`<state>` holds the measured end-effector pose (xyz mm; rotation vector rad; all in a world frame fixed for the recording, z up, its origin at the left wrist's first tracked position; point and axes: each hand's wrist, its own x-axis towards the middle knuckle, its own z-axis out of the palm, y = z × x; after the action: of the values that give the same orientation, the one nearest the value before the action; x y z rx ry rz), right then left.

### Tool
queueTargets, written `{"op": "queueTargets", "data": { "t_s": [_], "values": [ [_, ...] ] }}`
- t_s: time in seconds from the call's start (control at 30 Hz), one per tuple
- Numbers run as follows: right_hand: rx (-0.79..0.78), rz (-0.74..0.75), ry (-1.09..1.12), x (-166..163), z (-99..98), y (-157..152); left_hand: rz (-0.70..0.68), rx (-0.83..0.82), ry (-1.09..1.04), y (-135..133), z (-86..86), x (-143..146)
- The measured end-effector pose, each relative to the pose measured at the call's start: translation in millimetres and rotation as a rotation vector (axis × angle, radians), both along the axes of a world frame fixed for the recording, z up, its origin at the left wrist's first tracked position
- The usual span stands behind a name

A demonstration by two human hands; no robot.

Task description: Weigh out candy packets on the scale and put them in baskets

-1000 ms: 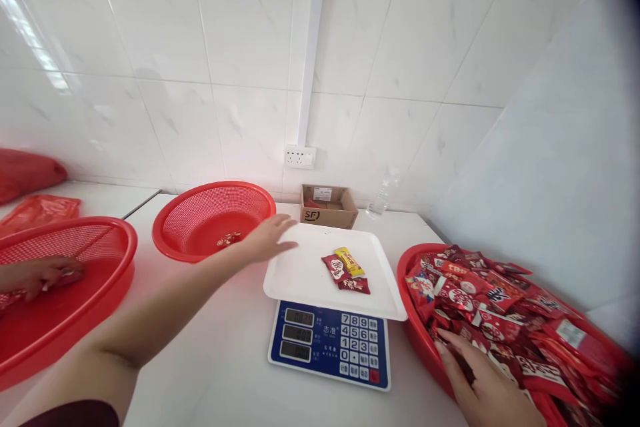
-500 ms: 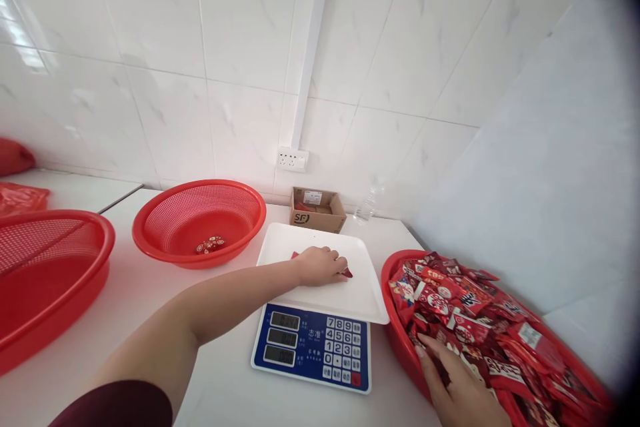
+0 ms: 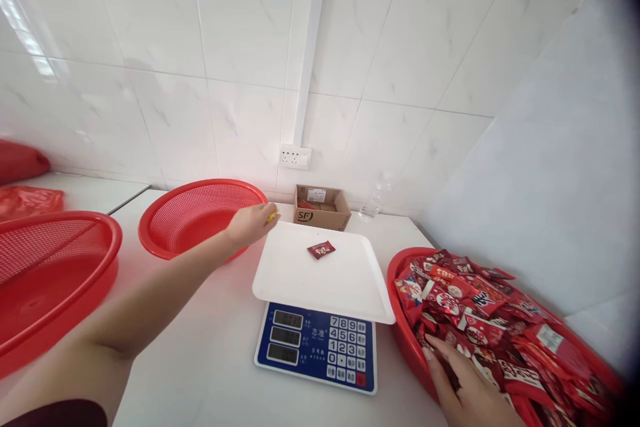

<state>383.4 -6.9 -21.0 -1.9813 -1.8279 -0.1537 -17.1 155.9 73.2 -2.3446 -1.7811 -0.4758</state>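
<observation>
R hand [image 3: 467, 390] nearest, palm down on heap of red wrapped sweets [image 3: 480, 307] in red basin [image 3: 403, 337]. Fingers lie loose and spread over the wrappers; can't tell if anything is pinched under them.

Scale [image 3: 315, 347] just L of basin, blue keypad facing wearer, white tray [image 3: 300, 273] on top. One red packet [image 3: 321, 249] lies alone on the tray's far half.

Big red basket [image 3: 100, 227] well off to the L.

L hand [image 3: 247, 225] is out over the near rim of mesh basket [image 3: 190, 213], fingers closed on yellow packet [image 3: 271, 215]. Only its tip shows past the fingertips.

Handling, est.: packets v. light, film wrap slick and crinkly, contents prob. firm and not fragile. Pinch across the flat middle or by a crimped end; light pressure is enough.

Far, by wall: cardboard box [image 3: 320, 210], clear bottle [image 3: 373, 199], socket [image 3: 295, 157] above.
</observation>
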Motion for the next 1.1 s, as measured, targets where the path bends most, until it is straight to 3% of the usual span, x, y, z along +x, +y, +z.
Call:
{"op": "queueTargets", "data": {
  "t_s": [0.1, 0.2, 0.3, 0.47, 0.6, 0.8, 1.0, 1.1],
  "values": [
    [0.005, 0.011, 0.000, 2.1, -3.0, 0.9, 0.072, -0.012, 0.011, 2.5, 3.7, -28.2],
    [-0.010, 0.023, 0.005, 5.4, -6.1, 2.0, 0.040, -0.043, 0.031, 3.3, 0.2, -29.7],
    [-0.034, 0.018, 0.011, 6.4, -6.3, 2.7, -0.109, -0.096, 0.045, 1.5, -8.1, -1.2],
    [0.006, -0.003, -0.004, -1.6, 2.2, 0.1, -0.469, -0.224, 0.079, -2.4, -25.9, 71.3],
    [0.001, -0.029, -0.004, -11.4, 13.0, -4.6, -0.563, -0.265, 0.094, 2.1, -38.1, 101.1],
    [0.005, -0.007, -0.007, -17.2, 20.2, -7.2, -0.478, -0.229, 0.008, 7.5, -34.2, 78.1],
    [0.085, 0.045, -0.019, -17.2, 17.7, -7.4, -0.194, -0.071, -0.134, -10.2, -8.3, 21.3],
    [0.103, 0.070, -0.015, -16.1, 16.3, -7.6, -0.068, -0.028, -0.193, -23.6, -4.7, 7.8]
  ]
}}
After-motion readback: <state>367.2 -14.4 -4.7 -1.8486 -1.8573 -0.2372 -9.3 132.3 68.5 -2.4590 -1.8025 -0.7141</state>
